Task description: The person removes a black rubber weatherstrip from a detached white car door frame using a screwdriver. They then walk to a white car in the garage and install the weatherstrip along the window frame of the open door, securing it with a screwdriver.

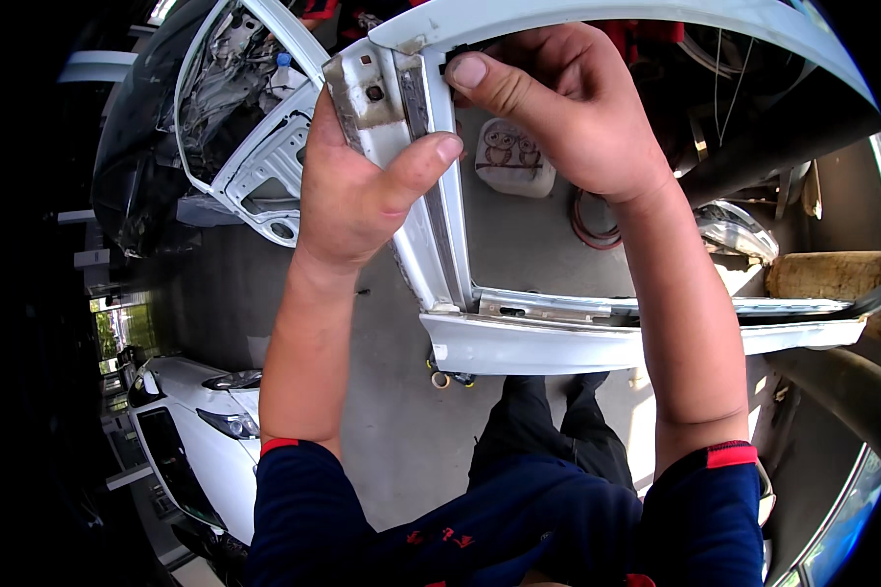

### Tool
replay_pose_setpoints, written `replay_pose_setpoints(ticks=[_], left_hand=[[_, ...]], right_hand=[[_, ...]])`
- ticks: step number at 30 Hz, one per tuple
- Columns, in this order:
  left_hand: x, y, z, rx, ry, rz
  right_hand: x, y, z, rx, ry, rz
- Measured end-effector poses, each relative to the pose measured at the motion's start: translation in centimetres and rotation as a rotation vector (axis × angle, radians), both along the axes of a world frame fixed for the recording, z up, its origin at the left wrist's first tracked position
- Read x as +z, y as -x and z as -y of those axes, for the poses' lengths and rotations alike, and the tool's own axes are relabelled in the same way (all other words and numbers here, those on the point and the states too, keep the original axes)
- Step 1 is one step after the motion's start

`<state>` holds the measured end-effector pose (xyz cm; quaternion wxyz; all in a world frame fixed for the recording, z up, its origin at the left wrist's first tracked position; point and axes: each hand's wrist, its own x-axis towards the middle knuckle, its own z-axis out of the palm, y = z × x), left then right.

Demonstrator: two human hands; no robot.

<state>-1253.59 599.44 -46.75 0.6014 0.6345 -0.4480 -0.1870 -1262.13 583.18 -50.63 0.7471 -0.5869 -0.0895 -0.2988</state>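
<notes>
A white car door frame (538,349) stretches in front of me, with bare metal along its upright pillar (431,210) and a curved rail (597,12) over the top. My left hand (357,196) is wrapped round the pillar below its upper end, the thumb lying across the front and the other fingers hidden behind. At the upper inner corner, my right hand (568,108) is closed in a pinch. Its thumb tip presses against the pillar's edge, where a bit of something dark shows. The fingers behind that thumb are curled, and what they pinch is mostly covered.
Beyond the pillar stands another white door shell (264,186). A white car (191,440) is parked at lower left. On the floor are a pale container (514,161), a reddish hose (589,230) and a tape roll (440,380). A headlamp (734,230) lies at right.
</notes>
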Motion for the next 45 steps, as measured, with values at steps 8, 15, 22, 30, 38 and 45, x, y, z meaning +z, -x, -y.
replay_pose_setpoints(ticks=[8, 15, 22, 30, 38, 45], left_hand=[[1.2, -2.3, -0.4, -0.056, -0.101, 0.061], [2.4, -2.5, -0.1, -0.056, -0.241, 0.123], [2.4, -2.1, 0.0, -0.052, -0.224, 0.124], [2.1, -1.9, -0.1, -0.033, -0.200, 0.110], [3.2, -1.7, 0.5, -0.072, -0.250, 0.094], [2.9, -1.8, 0.5, -0.061, -0.206, 0.123]], right_hand=[[-0.1, -0.6, 0.0, 0.223, -0.162, 0.081], [-0.6, -1.1, -0.1, 0.188, -0.155, 0.167], [0.0, -0.8, 0.4, 0.212, -0.112, 0.046], [1.2, 0.1, -0.4, 0.021, 0.039, 0.013], [1.1, -0.3, 0.0, 0.127, -0.025, -0.022], [1.2, -0.4, 1.0, 0.157, 0.071, 0.020]])
